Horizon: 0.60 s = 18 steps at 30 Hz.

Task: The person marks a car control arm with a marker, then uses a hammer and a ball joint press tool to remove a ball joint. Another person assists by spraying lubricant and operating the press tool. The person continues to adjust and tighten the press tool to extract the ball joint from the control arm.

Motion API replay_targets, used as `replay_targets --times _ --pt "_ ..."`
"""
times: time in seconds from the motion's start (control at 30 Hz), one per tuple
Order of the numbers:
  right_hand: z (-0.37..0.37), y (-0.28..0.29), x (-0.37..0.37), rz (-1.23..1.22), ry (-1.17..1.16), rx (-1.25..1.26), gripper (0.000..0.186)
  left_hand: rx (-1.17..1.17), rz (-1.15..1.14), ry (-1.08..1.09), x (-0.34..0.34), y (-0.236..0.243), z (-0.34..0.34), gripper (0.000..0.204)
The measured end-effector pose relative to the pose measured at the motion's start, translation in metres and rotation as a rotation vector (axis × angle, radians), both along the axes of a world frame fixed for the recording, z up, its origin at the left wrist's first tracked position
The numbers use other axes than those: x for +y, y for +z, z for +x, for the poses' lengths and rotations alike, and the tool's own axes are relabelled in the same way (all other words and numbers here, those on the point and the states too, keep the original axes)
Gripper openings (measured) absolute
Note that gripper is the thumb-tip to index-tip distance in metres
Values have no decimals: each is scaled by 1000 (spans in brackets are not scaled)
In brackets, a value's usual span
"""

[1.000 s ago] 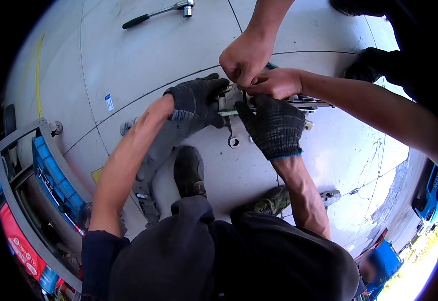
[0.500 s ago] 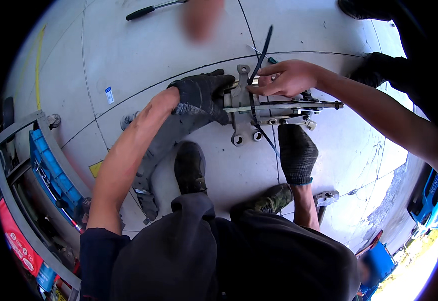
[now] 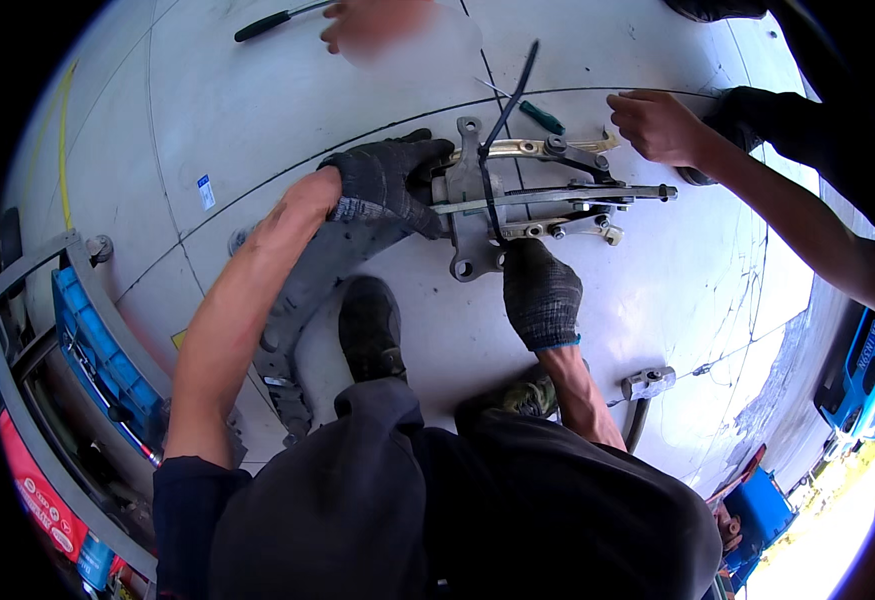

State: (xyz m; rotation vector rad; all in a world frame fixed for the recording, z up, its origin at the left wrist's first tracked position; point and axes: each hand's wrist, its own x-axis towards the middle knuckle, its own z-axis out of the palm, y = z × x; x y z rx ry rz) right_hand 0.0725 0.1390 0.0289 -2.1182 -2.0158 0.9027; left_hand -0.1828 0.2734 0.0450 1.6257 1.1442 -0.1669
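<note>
A metal linkage assembly (image 3: 557, 194) with pale bars and a grey bracket (image 3: 467, 258) lies across the middle, joined to a large grey metal part (image 3: 312, 285) at the left. My gloved left hand (image 3: 382, 183) is wrapped round the assembly's left end. A long black strap (image 3: 515, 88) loops over the bracket, its upper end sticking up. My gloved right hand (image 3: 540, 292) is closed on the strap just below the bracket. A green-handled screwdriver (image 3: 542, 117) lies beyond the assembly. A co-worker's bare hand (image 3: 657, 128) is right of it; another blurred hand (image 3: 377, 25) is at the top.
A long-handled tool (image 3: 262, 26) lies on the tiled floor (image 3: 227, 120) at the back. A metal trolley (image 3: 12, 285) with blue trays is at left. A hammer (image 3: 647, 380) lies by my right foot. The co-worker's legs (image 3: 777, 125) are at upper right; a blue car (image 3: 852, 380) is far right.
The co-worker's hands have pulled away from the strap, one upward, one rightward. My right hand left the middle, dropped lower, then moved leftward onto the strap's lower part. My left hand stays.
</note>
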Motion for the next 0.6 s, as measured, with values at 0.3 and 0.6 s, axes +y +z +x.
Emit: replay_targets --times 0.3,0.6 --pt "11 -32 -16 -272 -284 525 26 7 86 -45 -5 -15 -6 117" --pt "8 -21 -13 -440 -464 687 29 240 495 -206 -38 -19 8 127"
